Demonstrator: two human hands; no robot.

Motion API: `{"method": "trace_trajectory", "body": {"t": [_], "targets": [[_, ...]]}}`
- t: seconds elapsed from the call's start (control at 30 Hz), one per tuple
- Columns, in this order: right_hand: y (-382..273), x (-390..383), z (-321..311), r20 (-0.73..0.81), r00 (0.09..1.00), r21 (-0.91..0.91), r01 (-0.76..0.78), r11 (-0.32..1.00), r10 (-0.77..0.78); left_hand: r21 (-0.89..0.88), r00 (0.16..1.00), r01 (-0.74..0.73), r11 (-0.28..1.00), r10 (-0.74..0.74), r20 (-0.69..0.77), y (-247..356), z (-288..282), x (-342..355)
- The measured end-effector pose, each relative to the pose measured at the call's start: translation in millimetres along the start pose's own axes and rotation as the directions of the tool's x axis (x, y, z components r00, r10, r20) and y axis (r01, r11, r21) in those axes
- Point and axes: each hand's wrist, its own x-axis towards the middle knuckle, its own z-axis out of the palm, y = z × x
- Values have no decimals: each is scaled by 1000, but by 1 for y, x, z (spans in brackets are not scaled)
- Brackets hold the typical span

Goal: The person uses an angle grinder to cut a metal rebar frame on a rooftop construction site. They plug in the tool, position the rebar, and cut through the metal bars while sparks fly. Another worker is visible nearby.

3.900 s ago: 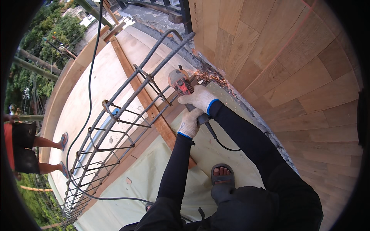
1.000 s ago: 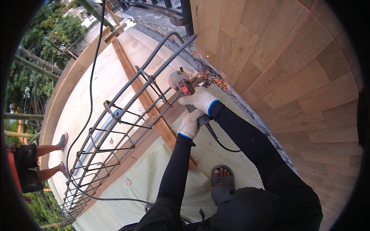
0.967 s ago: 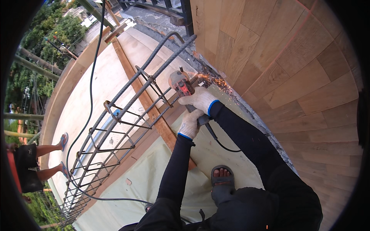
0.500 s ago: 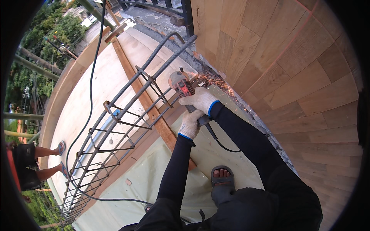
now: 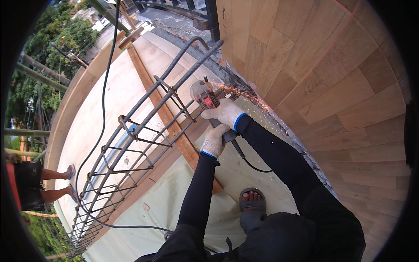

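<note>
An angle grinder (image 5: 207, 98) with a red and dark body is held in both my gloved hands. My right hand (image 5: 227, 112) wraps its body near the head, and my left hand (image 5: 215, 139) grips the rear of it just below. Orange sparks (image 5: 244, 94) fly from the disc toward the rough concrete edge (image 5: 279, 122) on the right. The exact spot where the disc cuts is hidden behind the tool. A black power cord (image 5: 248, 161) trails from the grinder's end. Left of the tool stands a long rebar cage (image 5: 131, 131) of ribbed bars tied with stirrups.
A wooden plank (image 5: 150, 89) passes beneath the cage. Pale green sheeting (image 5: 174, 192) covers the surface under my sandalled foot (image 5: 252, 198). Wood-look tiles (image 5: 340, 78) rise at the right. A black cable (image 5: 104, 91) hangs across the left, near another person's legs (image 5: 54, 183) on plywood (image 5: 83, 144).
The grinder and my hands stay nearly in place, with a very slight shift to the left. The spark stream has changed shape. The other person at the left has moved a little.
</note>
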Motion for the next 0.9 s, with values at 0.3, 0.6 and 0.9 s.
{"method": "trace_trajectory", "body": {"t": [0.3,0.6,0.9], "targets": [[3,-1,-2,-18,1000,-22,-26,999,26,0,1000,0,1000,0,12,-1,5,-3],[7,-1,-2,-7,999,-27,-33,999,33,3,1000,4,1000,-4,13,1,10,-7],[3,-16,5,64,997,-42,-28,999,31,-66,999,9,998,-12,-41,-15,6,-26]]}}
